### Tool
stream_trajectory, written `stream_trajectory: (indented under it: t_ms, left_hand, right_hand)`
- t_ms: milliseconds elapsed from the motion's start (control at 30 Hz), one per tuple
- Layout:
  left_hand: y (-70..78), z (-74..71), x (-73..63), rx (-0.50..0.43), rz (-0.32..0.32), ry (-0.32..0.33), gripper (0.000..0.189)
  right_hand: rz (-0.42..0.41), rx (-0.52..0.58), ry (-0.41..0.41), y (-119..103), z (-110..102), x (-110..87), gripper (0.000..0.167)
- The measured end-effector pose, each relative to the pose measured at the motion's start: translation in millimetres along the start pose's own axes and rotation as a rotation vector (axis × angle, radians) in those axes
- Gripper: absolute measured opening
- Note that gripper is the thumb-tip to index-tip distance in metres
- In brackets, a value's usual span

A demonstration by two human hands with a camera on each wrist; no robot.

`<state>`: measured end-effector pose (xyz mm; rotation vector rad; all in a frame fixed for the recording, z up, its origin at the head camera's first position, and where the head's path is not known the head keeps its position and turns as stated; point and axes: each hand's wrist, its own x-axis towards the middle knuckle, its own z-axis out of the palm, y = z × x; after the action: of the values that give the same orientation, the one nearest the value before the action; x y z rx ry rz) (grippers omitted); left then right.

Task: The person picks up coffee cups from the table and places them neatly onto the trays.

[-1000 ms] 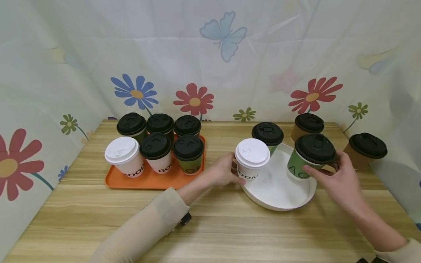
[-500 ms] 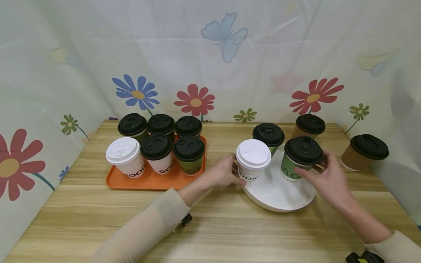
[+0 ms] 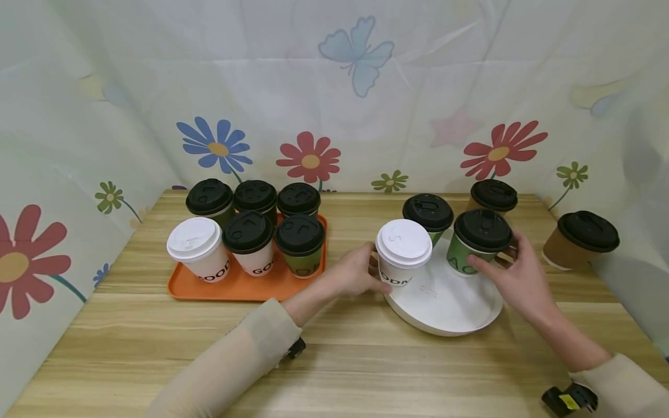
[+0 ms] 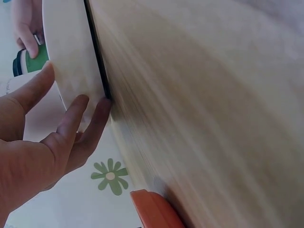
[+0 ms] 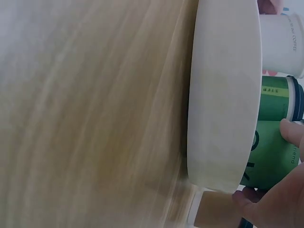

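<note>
My right hand (image 3: 522, 283) grips a green paper cup (image 3: 460, 256) with a black lid, thumb in front and fingers behind. That cup is upright over the round white tray (image 3: 444, 310), close to its surface. At the tray's left edge, my left hand (image 3: 355, 270) holds a white paper cup (image 3: 395, 273) with a white lid. In the left wrist view, the thumb of that hand (image 4: 45, 147) lies by the cup and tray rim, while lower fingers (image 4: 76, 111) touch the tray's side. Another green cup with a black lid (image 3: 428, 212) stands behind, partly hidden.
Two brown cups with black lids stand on the wooden table (image 3: 366, 371): one cup (image 3: 567, 247) right of the tray, another with its lid (image 3: 493, 195) behind. An orange tray (image 3: 261, 293) at the left bears several lidded cups. A floral curtain (image 3: 261, 87) backs the table.
My right hand has carried the green cup leftward and slightly back over the white tray, beside the other green cup. My left hand and the white cup have stayed in place.
</note>
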<state>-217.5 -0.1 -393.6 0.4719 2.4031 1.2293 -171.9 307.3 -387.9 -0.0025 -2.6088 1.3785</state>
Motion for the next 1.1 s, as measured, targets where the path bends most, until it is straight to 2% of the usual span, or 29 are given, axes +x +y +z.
stream_trajectory:
  t_ms: [467,867,1100]
  left_hand:
    - [0.9,0.1,-0.6,-0.013,-0.003,0.001,0.076]
    - [1.3,0.3,-1.1,-0.005,0.011,-0.001,0.075]
    - [0.1,0.9,-1.1,0.001,0.013,0.004,0.078]
  right_hand:
    - [-0.002,-0.022,-0.008,1.4,1.1,10.4,0.091]
    - [0.034,0.005,-0.018,5.9,-8.8,3.7,0.097]
    - [0.072,-0.05,-0.005,15.1,-18.9,-3.0,0.092]
